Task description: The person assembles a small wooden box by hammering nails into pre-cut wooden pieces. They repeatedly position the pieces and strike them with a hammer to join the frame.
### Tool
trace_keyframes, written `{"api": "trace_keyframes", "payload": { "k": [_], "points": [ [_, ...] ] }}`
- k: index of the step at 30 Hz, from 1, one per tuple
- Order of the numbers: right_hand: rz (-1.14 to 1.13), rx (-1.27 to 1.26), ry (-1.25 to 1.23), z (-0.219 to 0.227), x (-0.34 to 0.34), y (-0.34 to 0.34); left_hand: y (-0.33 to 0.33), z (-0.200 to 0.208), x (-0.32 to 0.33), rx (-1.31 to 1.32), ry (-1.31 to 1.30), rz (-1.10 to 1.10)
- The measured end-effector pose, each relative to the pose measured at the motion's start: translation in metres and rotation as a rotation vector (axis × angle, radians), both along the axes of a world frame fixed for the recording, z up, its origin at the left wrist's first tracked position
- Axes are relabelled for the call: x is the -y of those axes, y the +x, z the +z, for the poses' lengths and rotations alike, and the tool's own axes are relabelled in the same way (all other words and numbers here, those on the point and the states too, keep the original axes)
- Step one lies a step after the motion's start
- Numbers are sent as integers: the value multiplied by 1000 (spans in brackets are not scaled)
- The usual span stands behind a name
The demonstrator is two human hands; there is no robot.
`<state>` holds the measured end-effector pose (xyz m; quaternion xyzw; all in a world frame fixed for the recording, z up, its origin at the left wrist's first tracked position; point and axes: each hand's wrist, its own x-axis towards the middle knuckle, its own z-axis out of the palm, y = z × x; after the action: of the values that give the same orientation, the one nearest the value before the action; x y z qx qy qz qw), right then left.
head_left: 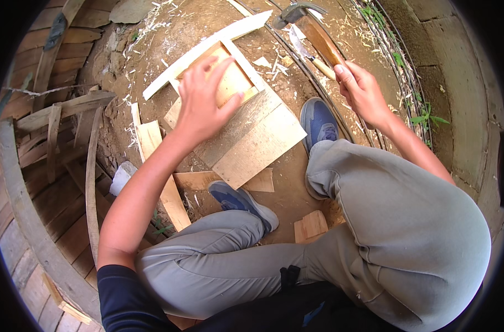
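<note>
Right grip (363, 91) is holding the hammer (324, 43) near the handle's end, likely for leverage. Left grip (201, 105) is hanging open over the wooden frame (242, 63), maybe for steadying; contact unclear. Frame is sitting left of the hammer, beyond the shoes (319, 124).

The hammer handle (320, 41) is orange-brown, trousers (396, 210) grey, shoes (320, 120) blue.

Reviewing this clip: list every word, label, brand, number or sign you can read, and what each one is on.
No readable text appears anywhere in this view.
Small blue mark on the dark top: no letters can be made out.
Hammer, pale boards and blue shoe: no legible text.
</note>
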<state>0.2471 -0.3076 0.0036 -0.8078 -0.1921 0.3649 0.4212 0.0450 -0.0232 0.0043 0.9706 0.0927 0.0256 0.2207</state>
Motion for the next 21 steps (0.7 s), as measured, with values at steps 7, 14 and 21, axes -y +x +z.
{"api": "trace_keyframes", "payload": {
  "k": [7, 14, 21],
  "points": [
    [224, 156, -52, 9, -2, -1, 4, -15, -70, -54, -12, 212],
    [219, 111, -101, 7, 2, -2, -4, -13, -93, -198, -174, 237],
    [201, 159, -90, 25, -3, -2, -17, 12, -73, -216, -275, 270]
  ]
}}
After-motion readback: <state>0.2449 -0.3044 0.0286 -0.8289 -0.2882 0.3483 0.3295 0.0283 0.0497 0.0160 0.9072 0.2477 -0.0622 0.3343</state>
